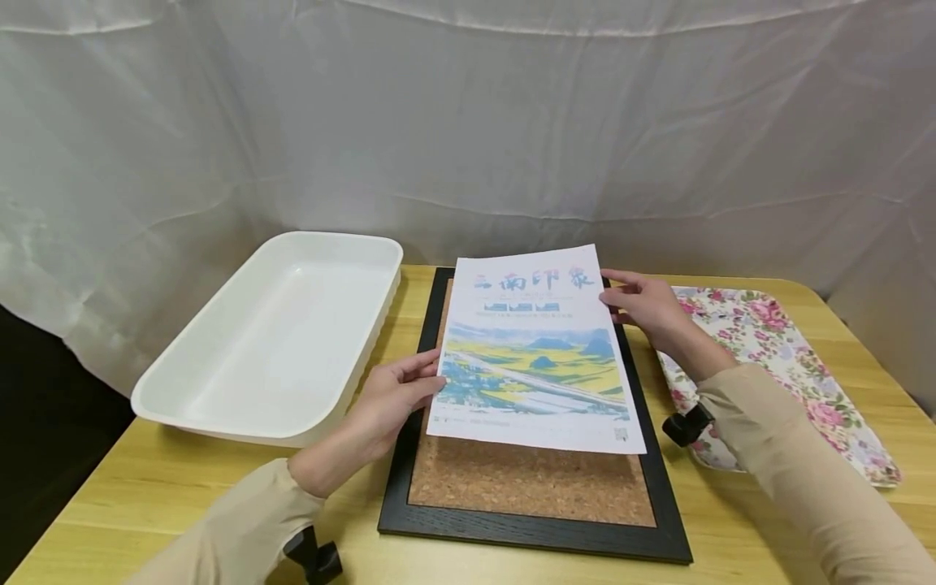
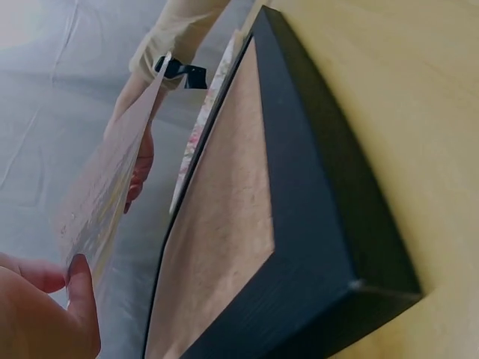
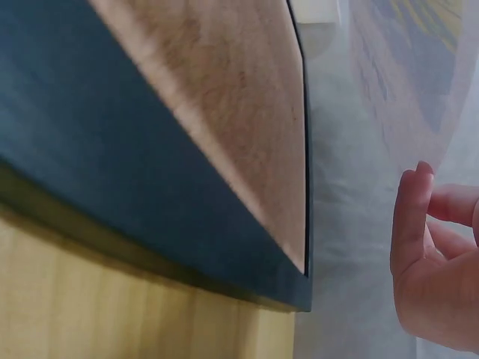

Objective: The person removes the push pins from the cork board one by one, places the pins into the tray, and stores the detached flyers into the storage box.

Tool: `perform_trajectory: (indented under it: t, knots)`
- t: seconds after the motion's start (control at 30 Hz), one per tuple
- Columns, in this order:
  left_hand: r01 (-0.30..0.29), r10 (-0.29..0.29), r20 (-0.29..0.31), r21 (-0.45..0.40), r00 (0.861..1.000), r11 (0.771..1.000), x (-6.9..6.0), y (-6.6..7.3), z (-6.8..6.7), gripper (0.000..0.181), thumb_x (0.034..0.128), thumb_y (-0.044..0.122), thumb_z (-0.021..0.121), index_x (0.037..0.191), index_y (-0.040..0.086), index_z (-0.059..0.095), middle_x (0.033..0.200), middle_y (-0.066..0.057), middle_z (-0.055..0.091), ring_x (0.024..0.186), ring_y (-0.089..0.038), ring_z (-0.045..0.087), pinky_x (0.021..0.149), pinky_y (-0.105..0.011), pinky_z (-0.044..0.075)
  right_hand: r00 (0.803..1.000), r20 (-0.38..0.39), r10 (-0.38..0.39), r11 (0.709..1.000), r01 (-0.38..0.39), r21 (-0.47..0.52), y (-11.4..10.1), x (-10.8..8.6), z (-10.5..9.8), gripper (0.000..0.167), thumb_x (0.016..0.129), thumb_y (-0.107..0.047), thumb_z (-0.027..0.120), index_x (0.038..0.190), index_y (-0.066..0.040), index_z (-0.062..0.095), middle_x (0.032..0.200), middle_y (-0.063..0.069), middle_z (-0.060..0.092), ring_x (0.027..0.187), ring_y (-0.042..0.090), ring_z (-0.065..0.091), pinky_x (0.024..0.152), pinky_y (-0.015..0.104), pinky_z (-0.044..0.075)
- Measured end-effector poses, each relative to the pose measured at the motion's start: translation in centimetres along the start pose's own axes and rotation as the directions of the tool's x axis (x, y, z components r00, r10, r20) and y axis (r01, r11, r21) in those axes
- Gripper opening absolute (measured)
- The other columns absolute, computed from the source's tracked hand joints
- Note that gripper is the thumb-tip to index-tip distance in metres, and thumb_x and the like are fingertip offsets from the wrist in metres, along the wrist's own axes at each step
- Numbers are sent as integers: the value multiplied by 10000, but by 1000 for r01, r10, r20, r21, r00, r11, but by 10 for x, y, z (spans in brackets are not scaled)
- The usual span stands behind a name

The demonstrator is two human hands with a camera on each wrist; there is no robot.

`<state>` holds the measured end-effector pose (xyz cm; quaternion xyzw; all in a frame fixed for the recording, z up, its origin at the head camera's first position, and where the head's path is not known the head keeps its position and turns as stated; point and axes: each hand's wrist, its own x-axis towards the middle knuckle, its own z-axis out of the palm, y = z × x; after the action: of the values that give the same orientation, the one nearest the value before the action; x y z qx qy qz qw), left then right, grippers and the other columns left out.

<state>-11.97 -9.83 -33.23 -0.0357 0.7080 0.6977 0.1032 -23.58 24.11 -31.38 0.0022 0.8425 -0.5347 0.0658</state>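
Note:
A printed paper sheet with Chinese lettering and a landscape picture is held over a black-framed cork board. The left hand pinches its left edge between thumb and fingers. At the upper right edge, the right hand pinches the paper likewise. Both wrist views show a gap between the sheet and the board; in the left wrist view the paper stands apart from the cork. The right wrist view has the right hand at a corner of the paper. The sheet hides the upper part of the cork.
A deep white plastic tray stands on the left of the wooden table. To the right lies a flowered tray, partly under the right forearm. A pale cloth hangs behind the table.

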Motion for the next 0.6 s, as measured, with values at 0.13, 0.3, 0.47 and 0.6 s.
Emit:
perform_trajectory:
  t: [0.13, 0.3, 0.47, 0.6]
  knots:
    - [0, 0, -1, -18, 1000, 1000, 6, -5, -1, 460, 939, 5, 597, 1390, 12, 509, 1118, -127, 576, 1030, -195, 584, 921, -331, 489, 999, -12, -35, 999, 35, 7, 4, 4, 2, 549, 992, -221, 569, 1492, -85, 388, 1232, 195, 510, 912, 200, 568, 789, 237, 525]
    - [9, -9, 0, -14, 1000, 1000, 2, 3, -19, 459, 948, 10, 585, 1397, -8, 490, 1200, -142, 565, 1054, -181, 570, 900, -269, 489, 999, 15, -33, 998, 32, 58, -2, 6, 14, 549, 991, -199, 570, 1490, -66, 384, 1257, 210, 514, 908, 183, 587, 797, 237, 530]
    - [22, -22, -4, -49, 1000, 999, -6, 10, -39, 475, 963, 50, 579, 1417, -20, 456, 1367, -169, 499, 1163, -176, 536, 890, -208, 479, 998, 45, -46, 990, 39, 138, -14, 7, 28, 544, 993, -157, 563, 1490, -48, 373, 1303, 221, 524, 932, 175, 608, 771, 237, 540]
    - [33, -33, 1, -62, 999, 998, -11, 17, -53, 514, 982, 96, 565, 1452, -25, 396, 1444, -163, 416, 1198, -129, 501, 906, -181, 459, 999, 25, -43, 980, 37, 193, -24, 9, 39, 524, 985, -127, 571, 1474, -42, 401, 1292, 222, 543, 924, 167, 619, 749, 251, 548]
